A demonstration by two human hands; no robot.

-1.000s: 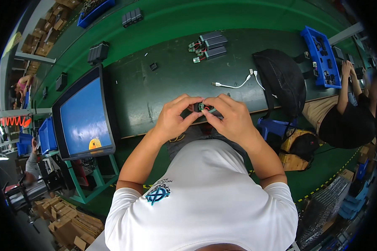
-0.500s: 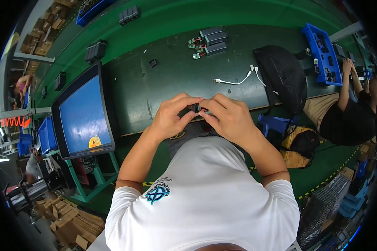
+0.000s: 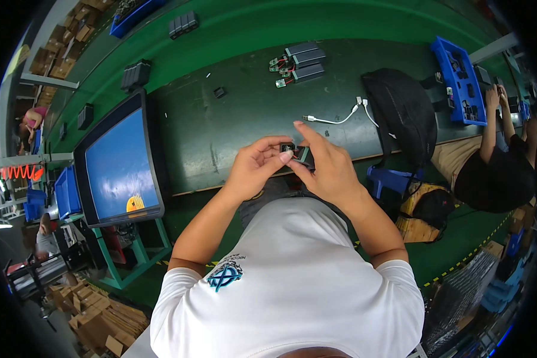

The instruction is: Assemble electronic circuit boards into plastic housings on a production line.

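Your left hand (image 3: 255, 169) pinches a small black cap (image 3: 287, 146) between thumb and fingers; your right hand (image 3: 333, 169), index finger raised, curls around a dark block (image 3: 305, 156) just beside it, at the green table's (image 3: 244, 119) near edge. Farther off lie a white cable (image 3: 335, 121), then grey blocks (image 3: 308, 58) with wired circuit boards (image 3: 281, 83).

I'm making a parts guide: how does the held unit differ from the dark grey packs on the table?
Place: the held unit is between the left hand and right hand; the grey packs lie on the table.
Look: a black piece shows by the held unit's left end; the packs have green boards and red wires there.
View: fingers partly cover the held unit, not the packs.
Both look dark and blocky.
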